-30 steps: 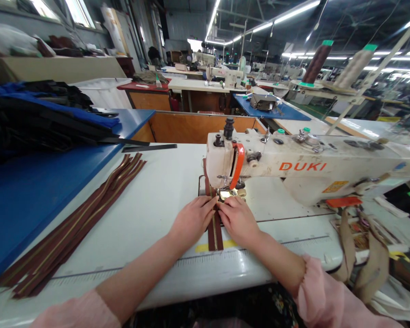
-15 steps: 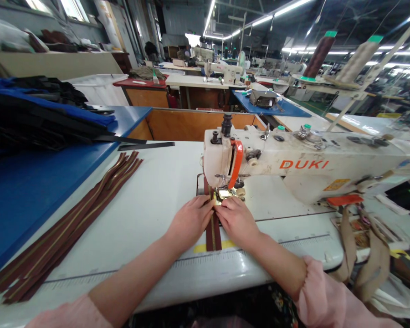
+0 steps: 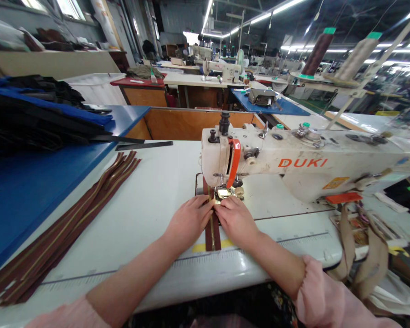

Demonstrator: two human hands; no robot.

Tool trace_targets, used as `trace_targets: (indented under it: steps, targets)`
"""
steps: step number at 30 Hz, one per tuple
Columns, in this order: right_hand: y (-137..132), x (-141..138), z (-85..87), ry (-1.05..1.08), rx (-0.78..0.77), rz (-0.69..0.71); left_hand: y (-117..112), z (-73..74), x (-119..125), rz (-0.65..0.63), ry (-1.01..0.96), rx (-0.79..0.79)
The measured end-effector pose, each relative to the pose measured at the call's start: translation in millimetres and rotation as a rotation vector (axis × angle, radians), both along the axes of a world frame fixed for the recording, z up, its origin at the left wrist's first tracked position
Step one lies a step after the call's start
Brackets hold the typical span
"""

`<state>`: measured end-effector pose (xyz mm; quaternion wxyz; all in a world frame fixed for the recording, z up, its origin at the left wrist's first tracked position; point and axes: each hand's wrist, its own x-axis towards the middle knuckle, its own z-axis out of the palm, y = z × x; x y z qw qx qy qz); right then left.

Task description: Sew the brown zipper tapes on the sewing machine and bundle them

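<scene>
A brown zipper (image 3: 212, 237) with metal teeth lies lengthwise under the head of a white sewing machine (image 3: 259, 150). My left hand (image 3: 190, 217) pinches its left side just in front of the presser foot (image 3: 223, 193). On the other side, my right hand (image 3: 235, 218) is closed on the zipper's right edge, fingertips almost meeting those of my left. The fingers hide the part of the zipper between them. Its near end rests flat over a strip of yellow tape (image 3: 198, 248) on the table.
A bundle of brown zippers (image 3: 71, 223) lies on the table's left side. Black and blue straps (image 3: 37, 114) are heaped on a blue table (image 3: 89, 164). Thread cones (image 3: 317, 52) stand at the back right. Beige straps (image 3: 345, 246) hang at the right edge.
The whole view has shifted very slightly. Both hands keep the same hold on the zipper, which shows no clear movement under the presser foot.
</scene>
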<state>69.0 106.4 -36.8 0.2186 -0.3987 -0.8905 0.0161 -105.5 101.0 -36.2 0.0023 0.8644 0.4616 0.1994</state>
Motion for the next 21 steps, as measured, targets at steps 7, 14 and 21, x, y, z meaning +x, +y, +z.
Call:
trace_targets:
  steps: [7,14,21]
  targets:
    - [0,0,0.0,-0.027,-0.011,-0.002,0,3.1,2,0.001,0.016,0.014]
    - [1,3,2.7,-0.018,-0.024,0.008,-2,4.3,2,0.012,0.057,0.012]
    - [51,28,4.7,0.391,-0.242,-0.091,8,6.9,4,0.006,0.112,-0.044]
